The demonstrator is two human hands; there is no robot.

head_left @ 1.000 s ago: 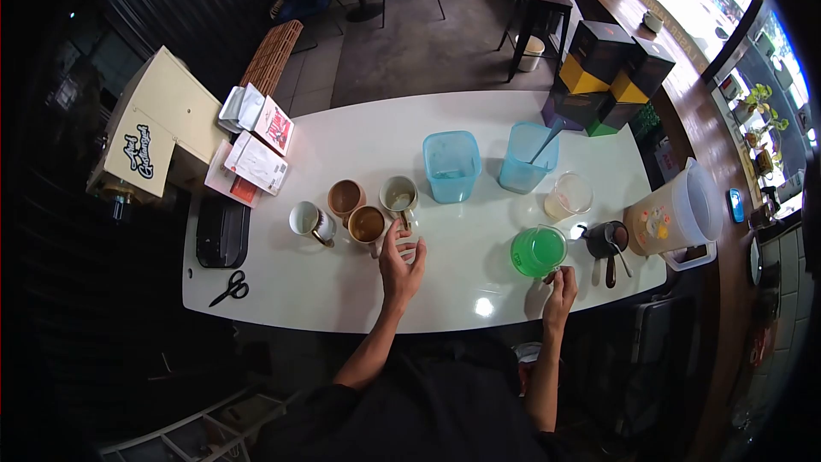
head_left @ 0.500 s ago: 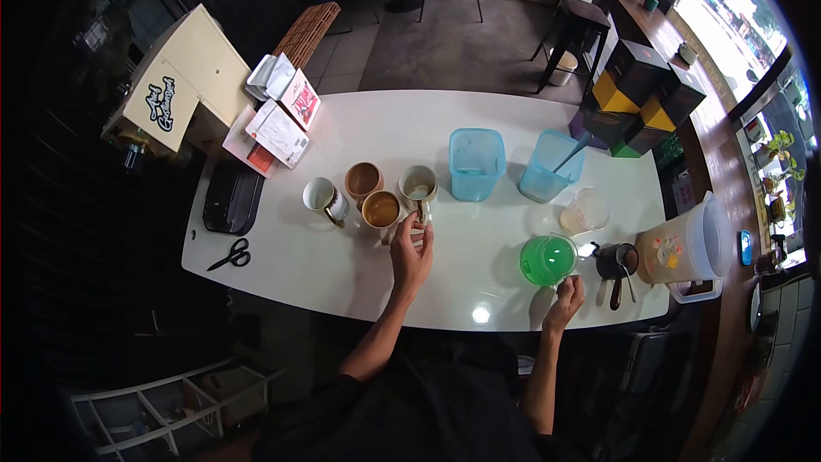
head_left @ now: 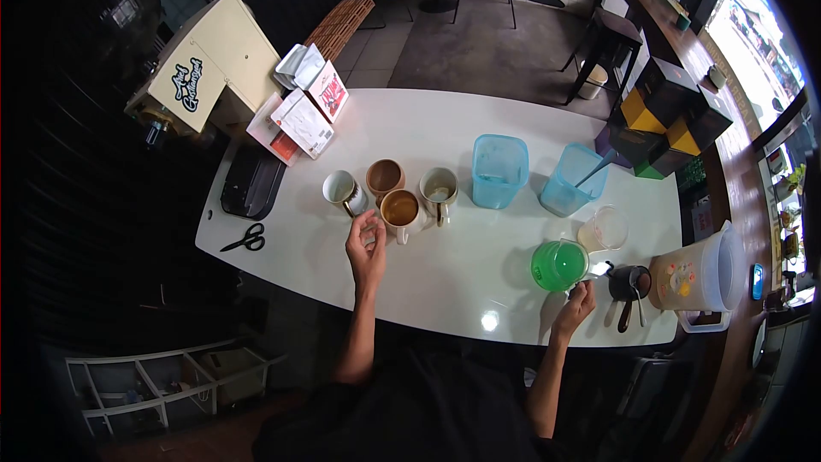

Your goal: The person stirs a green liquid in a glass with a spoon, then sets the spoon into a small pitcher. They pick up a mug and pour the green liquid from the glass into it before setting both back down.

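My left hand (head_left: 366,252) reaches over the table with its fingers apart and slightly curled, holding nothing. Its fingertips are between a white mug (head_left: 339,186) with a dark, gold-toned handle and a tan mug (head_left: 400,208) that is brown inside. Behind these stands a brown mug (head_left: 385,176); to the right is a pale grey mug (head_left: 439,186). My right hand (head_left: 575,310) is closed round the handle of a clear jug (head_left: 558,265) of green liquid, which sits low over the tabletop. A clear plastic cup (head_left: 605,228) stands just behind the jug.
Two blue plastic containers (head_left: 500,171) stand at the back of the white table (head_left: 410,120), one with a utensil inside. A dark long-handled pot (head_left: 629,283) and a large plastic pitcher (head_left: 694,272) are at right. Scissors (head_left: 245,239) lie at left, near packets (head_left: 305,124). Stacked boxes (head_left: 663,115) fill the far right corner.
My left hand has left the pale grey mug's handle and moved left to beside the white and tan mugs. My right hand keeps the jug. The view has shifted slightly.
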